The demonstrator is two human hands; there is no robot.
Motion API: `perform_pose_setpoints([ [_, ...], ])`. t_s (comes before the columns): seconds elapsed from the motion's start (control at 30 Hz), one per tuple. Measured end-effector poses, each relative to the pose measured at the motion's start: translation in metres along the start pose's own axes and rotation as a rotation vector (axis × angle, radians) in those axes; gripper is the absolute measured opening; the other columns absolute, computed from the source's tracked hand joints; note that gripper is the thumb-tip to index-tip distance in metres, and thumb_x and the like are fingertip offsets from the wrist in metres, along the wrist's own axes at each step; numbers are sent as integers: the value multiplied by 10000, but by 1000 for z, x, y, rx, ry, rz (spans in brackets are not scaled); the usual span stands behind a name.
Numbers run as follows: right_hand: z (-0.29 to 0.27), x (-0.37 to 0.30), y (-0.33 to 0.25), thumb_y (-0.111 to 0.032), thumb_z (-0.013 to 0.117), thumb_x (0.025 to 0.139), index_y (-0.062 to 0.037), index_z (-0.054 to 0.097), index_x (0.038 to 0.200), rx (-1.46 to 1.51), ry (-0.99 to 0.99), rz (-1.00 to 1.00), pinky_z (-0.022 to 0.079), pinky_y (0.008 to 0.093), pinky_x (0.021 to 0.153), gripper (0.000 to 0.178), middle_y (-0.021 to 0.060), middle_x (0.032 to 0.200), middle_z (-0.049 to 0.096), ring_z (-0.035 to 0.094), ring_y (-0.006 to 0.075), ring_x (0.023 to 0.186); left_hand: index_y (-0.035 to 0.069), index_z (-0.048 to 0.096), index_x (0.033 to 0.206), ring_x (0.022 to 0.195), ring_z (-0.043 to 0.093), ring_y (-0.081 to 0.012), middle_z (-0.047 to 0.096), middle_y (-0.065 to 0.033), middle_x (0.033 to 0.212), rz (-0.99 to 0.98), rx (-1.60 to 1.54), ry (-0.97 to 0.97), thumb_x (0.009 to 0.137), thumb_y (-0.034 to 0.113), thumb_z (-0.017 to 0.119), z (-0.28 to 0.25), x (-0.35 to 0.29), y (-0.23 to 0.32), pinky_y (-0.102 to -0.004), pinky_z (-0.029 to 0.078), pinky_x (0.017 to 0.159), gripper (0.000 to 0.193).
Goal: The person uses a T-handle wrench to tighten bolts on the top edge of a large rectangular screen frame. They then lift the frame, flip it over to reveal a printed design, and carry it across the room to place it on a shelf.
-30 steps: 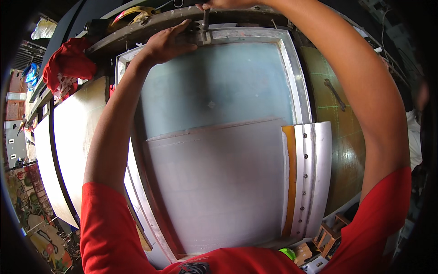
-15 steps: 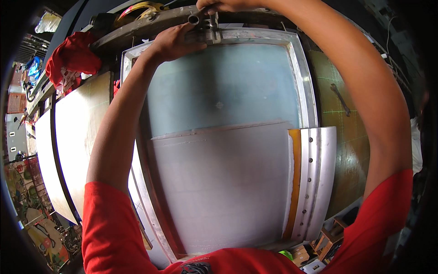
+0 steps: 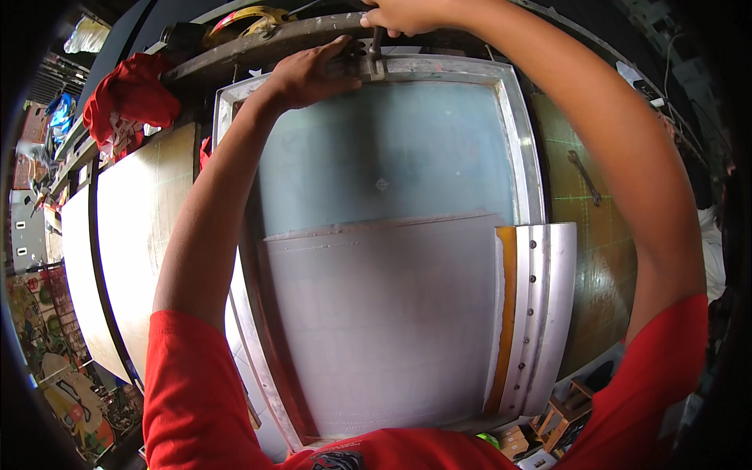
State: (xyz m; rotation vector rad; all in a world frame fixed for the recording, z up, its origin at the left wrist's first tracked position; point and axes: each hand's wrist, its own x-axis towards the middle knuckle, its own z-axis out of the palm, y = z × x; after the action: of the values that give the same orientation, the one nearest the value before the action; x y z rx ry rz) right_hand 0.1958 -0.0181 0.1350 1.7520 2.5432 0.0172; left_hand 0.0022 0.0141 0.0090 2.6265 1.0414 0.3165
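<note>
A large silver-framed printing screen [image 3: 384, 313] fills the middle, its mesh blue-grey at the far end and pale grey nearer me. My left hand [image 3: 317, 74] rests on the far rail of the frame, fingers stretched and thumb apart, holding nothing. At the far edge my right hand [image 3: 403, 16] has its fingers curled round the top of a dark metal tool [image 3: 377, 39], whose exact kind I cannot make out. The tool points down at a small metal clamp [image 3: 377, 69] on the far rail. A squeegee [image 3: 544, 313] with an orange blade lies along the right side.
An open-end wrench [image 3: 584, 178] lies on a yellowish board [image 3: 587, 258] at the right. White boards [image 3: 141, 266] stretch out at the left, beside a bunched red cloth [image 3: 129, 98]. A long beam [image 3: 266, 51] runs behind the screen. A small wooden stool [image 3: 562, 411] stands lower right.
The ring-ended dark piece by my left fingers no longer shows there; a dark tool now stands upright under my right hand. My right hand has shifted slightly right.
</note>
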Motion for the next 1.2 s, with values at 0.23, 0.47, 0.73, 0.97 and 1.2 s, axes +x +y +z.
perform_pose_setpoints([
  [0.23, -21, -3, 10, -285, 591, 857, 23, 690, 895, 106, 51, -7, 510, 476, 728, 325, 253, 857, 670, 659, 402, 811, 96, 319, 1481, 1268, 486, -348, 524, -223, 1341, -31, 6, -44, 801, 499, 680, -3, -4, -1, -399, 378, 1056, 869],
  [0.47, -21, -8, 20, -249, 569, 878, -72, 671, 1002, 45, -39, -290, 484, 494, 802, 239, 184, 973, 679, 640, 379, 930, 86, 328, 1474, 1279, 476, -342, 509, -214, 1361, -9, 30, -29, 800, 495, 684, -2, -3, -2, -395, 373, 1063, 865],
  [0.73, -15, 0, 14, -198, 576, 846, -95, 692, 925, -15, -51, -387, 486, 492, 799, 174, 156, 897, 690, 647, 363, 897, 64, 365, 1450, 1249, 505, -337, 540, -213, 1321, 1, -6, -12, 787, 482, 697, 0, -2, -3, -389, 393, 1038, 852],
  [0.97, -23, 1, 8, -187, 588, 818, -77, 701, 935, -42, -48, -421, 500, 447, 777, 197, 175, 908, 690, 650, 360, 893, 60, 386, 1440, 1208, 537, -350, 580, -221, 1267, 69, -10, 29, 770, 514, 691, 2, 3, -4, -389, 413, 1017, 865],
  [1.2, -20, 2, 17, -186, 588, 832, -74, 698, 958, -45, -12, -383, 497, 458, 797, 201, 176, 929, 691, 647, 365, 912, 62, 378, 1446, 1204, 541, -353, 582, -228, 1259, 15, 6, 10, 776, 521, 689, 4, 0, -9, -394, 414, 1016, 870],
])
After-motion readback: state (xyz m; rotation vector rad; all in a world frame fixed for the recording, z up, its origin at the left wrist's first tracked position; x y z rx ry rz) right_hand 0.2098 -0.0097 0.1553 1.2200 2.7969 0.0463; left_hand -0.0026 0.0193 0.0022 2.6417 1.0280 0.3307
